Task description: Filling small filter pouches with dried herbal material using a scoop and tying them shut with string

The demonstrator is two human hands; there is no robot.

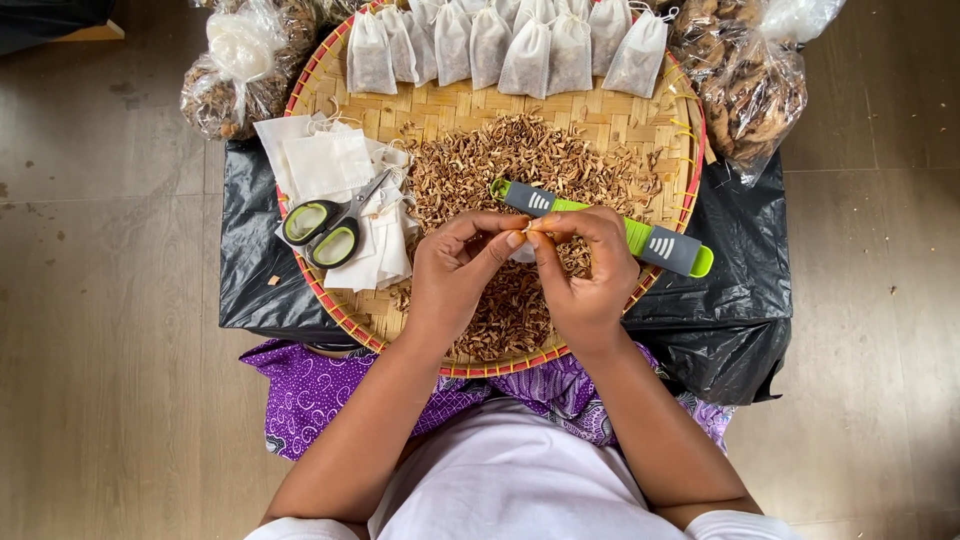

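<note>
My left hand and my right hand meet over a round woven tray, fingertips pinched together on a small white pouch that is mostly hidden between them. Under the hands lies a heap of dried brown herb pieces. A grey and green measuring scoop rests across the heap, passing behind my right hand. A row of filled white pouches lines the tray's far side.
Green-handled scissors lie on a stack of empty white pouches at the tray's left. Clear bags of dried material sit at the back left and back right. Black plastic sheeting lies under the tray.
</note>
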